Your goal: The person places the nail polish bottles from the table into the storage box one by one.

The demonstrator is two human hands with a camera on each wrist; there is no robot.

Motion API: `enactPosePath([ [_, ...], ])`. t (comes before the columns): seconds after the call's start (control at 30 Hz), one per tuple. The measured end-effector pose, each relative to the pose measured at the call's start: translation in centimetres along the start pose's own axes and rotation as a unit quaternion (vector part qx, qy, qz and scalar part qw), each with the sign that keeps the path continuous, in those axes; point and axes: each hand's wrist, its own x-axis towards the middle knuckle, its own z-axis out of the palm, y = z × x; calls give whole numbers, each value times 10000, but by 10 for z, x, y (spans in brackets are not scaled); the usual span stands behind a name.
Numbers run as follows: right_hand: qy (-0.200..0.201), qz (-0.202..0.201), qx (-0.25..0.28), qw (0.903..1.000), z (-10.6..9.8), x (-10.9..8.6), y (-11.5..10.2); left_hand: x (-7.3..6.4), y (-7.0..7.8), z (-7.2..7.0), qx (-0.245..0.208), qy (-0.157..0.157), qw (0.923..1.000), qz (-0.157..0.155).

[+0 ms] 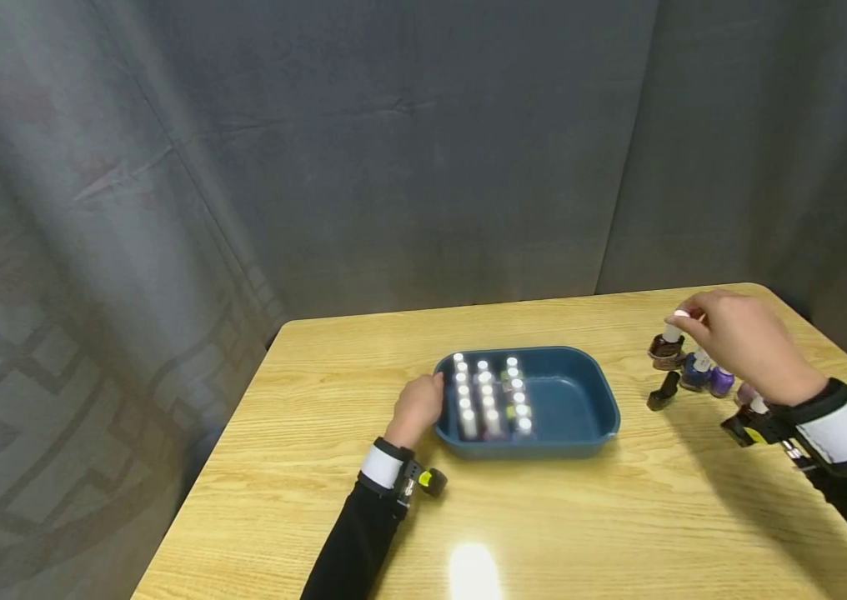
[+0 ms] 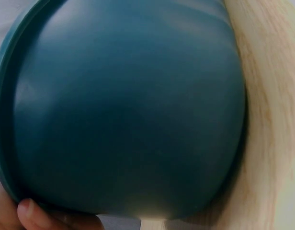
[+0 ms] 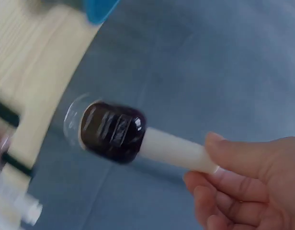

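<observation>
My left hand (image 1: pixel 418 408) grips the left end of a dark blue plastic tub (image 1: pixel 569 408). In the left wrist view, fingertips (image 2: pixel 35 215) hold its rim from the side. Rows of white-capped bottles (image 1: pixel 487 402) stand in the tub's left and middle part, blurred. At the right, my right hand (image 1: pixel 754 342) pinches a dark nail polish bottle (image 3: pixel 113 132) by its long white cap (image 3: pixel 174 151). The bottle hangs above the table in the right wrist view, tilted there by the camera's angle.
Beside the right hand stand a dark blue nail polish bottle (image 1: pixel 695 373) and a purple one (image 1: pixel 722 382). A small black-capped bottle (image 1: pixel 664 392) leans or lies nearer the tub. Another pinkish bottle (image 1: pixel 745 393) is partly hidden by the wrist. Grey curtains (image 1: pixel 431 167) surround the wooden table (image 1: pixel 303 467).
</observation>
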Motion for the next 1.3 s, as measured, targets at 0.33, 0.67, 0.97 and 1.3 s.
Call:
enactPosePath([
  [0.33, 534, -607, 722, 9941, 26, -11, -72, -1, 0, -1, -61, -19, 10000, 14],
  [0.67, 307, -678, 1054, 9916, 66, -27, -95, -2, 3, -1, -80, -55, 9999, -25],
  [0.97, 100, -706, 947, 9930, 80, -34, -98, -1, 2, 0, -75, -27, 10000, 17],
  [1.3, -65, -764, 848, 9934, 85, -38, -101, -2, 2, 0, -92, -30, 9999, 31],
])
